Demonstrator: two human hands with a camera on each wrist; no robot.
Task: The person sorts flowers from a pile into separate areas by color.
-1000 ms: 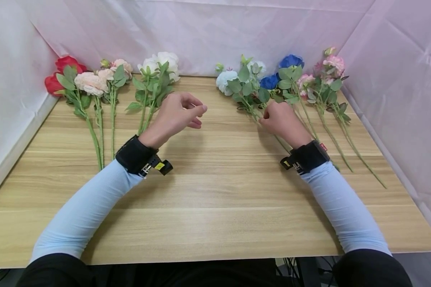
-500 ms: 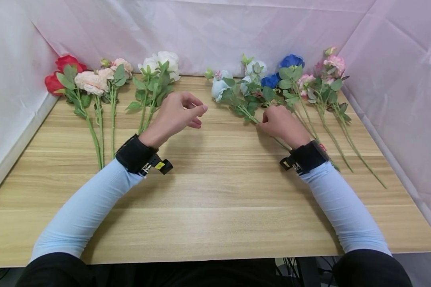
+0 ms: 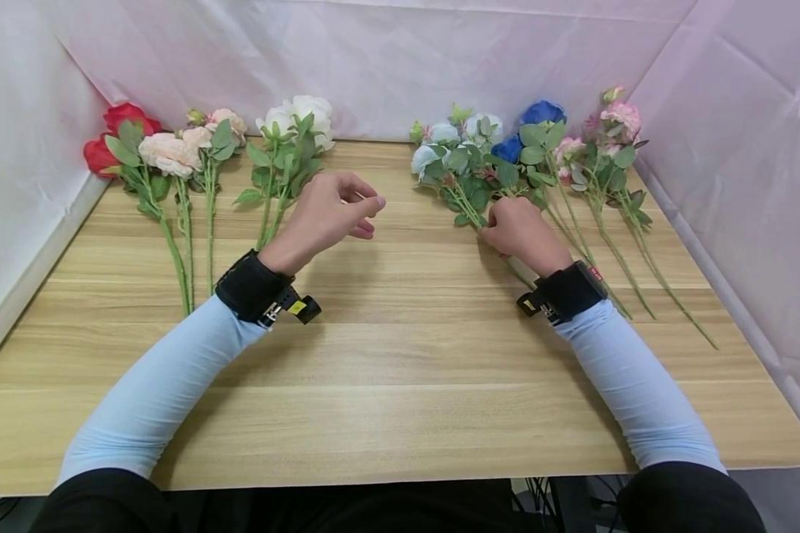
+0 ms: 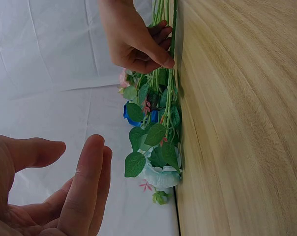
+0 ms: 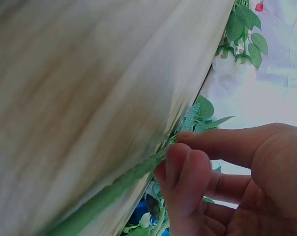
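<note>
Between thumb and fingertips my right hand (image 3: 525,231) pinches the green stem (image 5: 114,194) of a pale blue artificial flower (image 3: 427,157), low over the table. Its leafy heads lie toward the back, overlapping other pale blue blooms beside a blue artificial rose (image 3: 542,112). My left hand (image 3: 327,216) hovers over the table with nothing in it, fingers relaxed and thumb apart from them in the left wrist view. Nearest to it are white artificial flowers (image 3: 312,115), their lower stems partly hidden behind that hand and wrist.
Red artificial flowers (image 3: 128,117) and peach ones (image 3: 170,153) lie at the back left of the wooden table (image 3: 400,400). Pink ones (image 3: 620,118) lie at the back right, their stems pointing forward. White cloth (image 3: 373,66) hangs along the back and sides.
The pale blue flower heads swung left and then back right as my right hand turned the stem, shifting only slightly. My left hand has stayed in place.
</note>
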